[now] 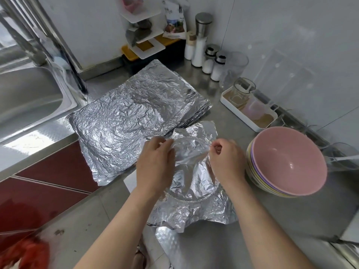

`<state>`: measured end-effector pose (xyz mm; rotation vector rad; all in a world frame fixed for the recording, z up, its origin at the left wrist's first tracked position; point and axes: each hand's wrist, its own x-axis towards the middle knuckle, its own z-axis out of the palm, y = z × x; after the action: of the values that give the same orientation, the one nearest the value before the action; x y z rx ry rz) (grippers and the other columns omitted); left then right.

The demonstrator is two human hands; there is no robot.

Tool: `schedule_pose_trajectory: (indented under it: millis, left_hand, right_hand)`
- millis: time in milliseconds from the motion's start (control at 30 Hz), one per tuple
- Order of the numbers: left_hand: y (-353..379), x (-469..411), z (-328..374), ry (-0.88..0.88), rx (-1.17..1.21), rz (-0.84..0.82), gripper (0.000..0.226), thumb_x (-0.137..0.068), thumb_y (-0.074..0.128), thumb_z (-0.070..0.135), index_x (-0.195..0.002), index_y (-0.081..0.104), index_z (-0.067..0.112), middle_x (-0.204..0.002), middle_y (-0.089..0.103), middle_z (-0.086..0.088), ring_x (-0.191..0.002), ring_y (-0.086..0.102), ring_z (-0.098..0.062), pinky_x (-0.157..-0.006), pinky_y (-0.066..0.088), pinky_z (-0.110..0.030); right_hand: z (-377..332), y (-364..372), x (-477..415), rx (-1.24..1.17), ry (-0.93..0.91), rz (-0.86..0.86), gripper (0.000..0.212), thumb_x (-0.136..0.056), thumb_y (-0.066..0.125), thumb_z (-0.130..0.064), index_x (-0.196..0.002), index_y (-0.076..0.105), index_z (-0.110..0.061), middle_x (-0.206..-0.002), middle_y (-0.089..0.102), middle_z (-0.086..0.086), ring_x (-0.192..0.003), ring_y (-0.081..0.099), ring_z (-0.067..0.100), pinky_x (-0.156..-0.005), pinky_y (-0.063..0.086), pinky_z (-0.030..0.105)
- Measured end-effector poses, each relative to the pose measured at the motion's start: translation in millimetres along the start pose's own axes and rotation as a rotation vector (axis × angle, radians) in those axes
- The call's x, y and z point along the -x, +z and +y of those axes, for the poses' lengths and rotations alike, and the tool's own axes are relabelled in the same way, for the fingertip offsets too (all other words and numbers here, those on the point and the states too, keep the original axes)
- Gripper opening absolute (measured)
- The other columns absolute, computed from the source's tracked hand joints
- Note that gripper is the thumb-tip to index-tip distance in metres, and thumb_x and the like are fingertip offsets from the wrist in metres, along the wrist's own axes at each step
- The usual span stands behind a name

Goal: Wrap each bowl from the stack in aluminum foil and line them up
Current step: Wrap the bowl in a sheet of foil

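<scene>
Left hand (155, 162), right hand (225, 160) pinching foil (192, 183) between them — bowl stack (287, 162) rightward

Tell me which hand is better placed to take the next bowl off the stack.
Right, probably. The right hand pinches the foil just beside the bowl stack, nothing between. The left hand holds the foil's other side and would have to reach across it.

Surface: stainless steel countertop (291, 220)
Left: stack of foil sheets (124, 121)
Centre: foil-covered bowl (192, 179)
Right: bowl stack (287, 162), white tray (229, 103)
</scene>
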<state>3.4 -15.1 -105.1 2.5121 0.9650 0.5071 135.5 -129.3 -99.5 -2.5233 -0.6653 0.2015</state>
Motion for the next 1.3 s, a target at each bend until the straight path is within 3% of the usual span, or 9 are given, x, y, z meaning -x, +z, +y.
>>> schedule_pose_trajectory:
  millis: [133,333,467,600,700,900,1067,1167,1300]
  left_hand:
    - [11.4,-30.1,14.5,0.183,-0.028,-0.067,0.022,-0.091,0.065,0.017,-0.113,0.070,0.016,-0.114,0.065,-0.003,-0.101,0.058,-0.026,-0.075,0.050,-0.037]
    - [27.0,-50.4,11.9,0.220,-0.041,-0.142,0.018,-0.093,0.058,0.017,-0.088,0.073,0.010,-0.090,0.065,-0.006,-0.085,0.056,-0.027,-0.068,0.037,-0.032]
    - [25.9,-53.8,7.8,0.242,-0.040,-0.183,0.013,-0.090,0.062,0.014,-0.091,0.074,0.009,-0.090,0.065,-0.008,-0.084,0.056,-0.028,-0.075,0.045,-0.037]
    - [22.6,-50.3,4.9,0.305,-0.012,-0.164,0.034,-0.091,0.044,0.030,-0.092,0.073,0.012,-0.085,0.062,-0.007,-0.079,0.055,-0.028,-0.067,0.048,-0.037]
    - [25.1,-51.8,2.4,0.299,0.012,-0.151,0.039,-0.089,0.042,0.029,-0.083,0.074,0.008,-0.080,0.063,-0.008,-0.072,0.057,-0.028,-0.063,0.051,-0.036]
    - [27.7,-49.6,-1.0,0.263,-0.016,-0.118,0.015,-0.089,0.063,0.012,-0.081,0.074,0.005,-0.076,0.065,-0.010,-0.069,0.058,-0.030,-0.062,0.048,-0.035]
    - [37.5,-52.4,-4.6,0.300,-0.026,-0.111,0.032,-0.092,0.043,0.021,-0.081,0.071,0.009,-0.077,0.063,-0.008,-0.072,0.056,-0.028,-0.067,0.050,-0.039]
    - [36.0,-54.0,-0.1,0.329,-0.087,-0.170,0.033,-0.092,0.039,0.024,-0.088,0.069,0.011,-0.082,0.061,-0.008,-0.076,0.054,-0.028,-0.070,0.050,-0.042]
    - [23.2,-42.9,5.8,0.220,-0.157,-0.156,0.037,-0.098,0.046,0.034,-0.128,0.055,0.016,-0.119,0.059,-0.008,-0.105,0.054,-0.029,-0.087,0.046,-0.042]
  right_hand:
    - [-2.3,0.5,-4.1,-0.009,-0.020,-0.001,0.013,-0.093,0.060,-0.022,-0.092,0.071,-0.015,-0.091,0.067,0.005,-0.085,0.058,0.022,-0.071,0.041,0.031]
    - [-4.4,3.5,-7.6,0.030,-0.007,-0.035,0.018,-0.096,0.057,-0.023,-0.102,0.071,-0.014,-0.100,0.070,0.007,-0.092,0.061,0.026,-0.076,0.043,0.033]
    - [-6.4,4.5,-12.0,0.096,-0.025,-0.095,0.016,-0.097,0.053,-0.015,-0.101,0.068,-0.011,-0.102,0.066,0.008,-0.096,0.058,0.027,-0.078,0.039,0.034]
    - [-9.5,5.4,-16.4,0.108,-0.085,-0.122,0.012,-0.094,0.055,-0.008,-0.097,0.066,-0.011,-0.101,0.065,0.008,-0.096,0.056,0.026,-0.076,0.035,0.030]
    - [-12.6,7.7,-18.4,0.048,-0.091,-0.129,0.011,-0.095,0.056,-0.014,-0.096,0.067,-0.011,-0.100,0.065,0.008,-0.094,0.057,0.026,-0.078,0.039,0.033]
    - [-11.5,2.9,-21.4,0.052,-0.069,-0.114,0.018,-0.093,0.062,-0.029,-0.089,0.070,-0.014,-0.091,0.070,0.003,-0.087,0.061,0.024,-0.071,0.044,0.031]
    - [-9.1,3.2,-19.6,0.070,-0.074,-0.105,0.018,-0.093,0.062,-0.029,-0.088,0.072,-0.014,-0.092,0.070,0.004,-0.087,0.061,0.025,-0.071,0.046,0.032]
    - [-6.5,5.1,-14.9,0.108,-0.065,-0.068,0.018,-0.096,0.058,-0.026,-0.089,0.069,-0.014,-0.095,0.064,0.004,-0.088,0.057,0.024,-0.068,0.036,0.030]
    - [-0.8,10.2,-6.7,0.034,0.025,0.019,0.017,-0.095,0.057,-0.022,-0.085,0.067,-0.013,-0.087,0.065,0.003,-0.081,0.058,0.023,-0.070,0.047,0.035]
